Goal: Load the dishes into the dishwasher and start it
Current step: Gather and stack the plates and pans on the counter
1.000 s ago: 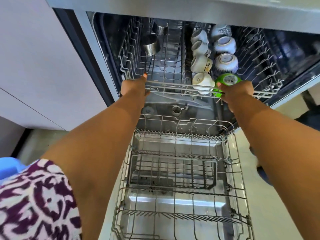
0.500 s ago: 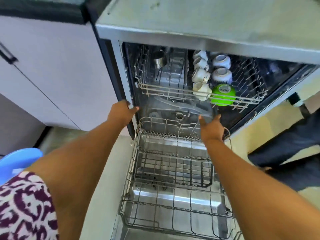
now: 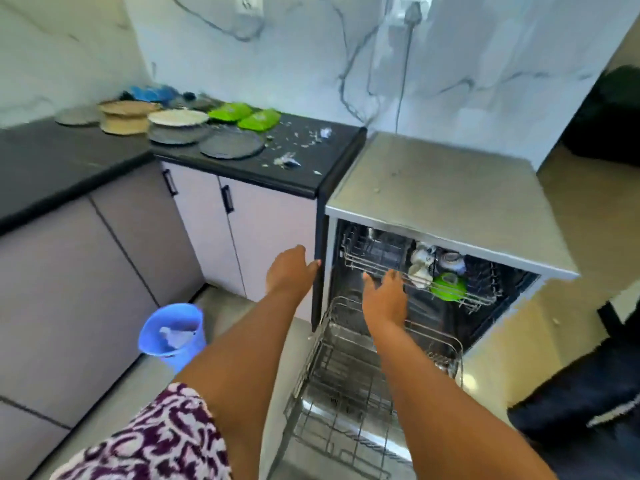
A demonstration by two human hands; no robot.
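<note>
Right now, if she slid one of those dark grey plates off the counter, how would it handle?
The dark grey plate looks flat and stiff, so it should lift without bending. It lies flat on the black counter, so a push would probably slide it, not roll it. If ceramic, it may break when dropped; material unclear.

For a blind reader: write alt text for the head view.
Two open, empty hands, left hand and right hand, reach toward an open dishwasher. Cups and a green bowl sit in its upper rack; plates wait on the counter.
</note>
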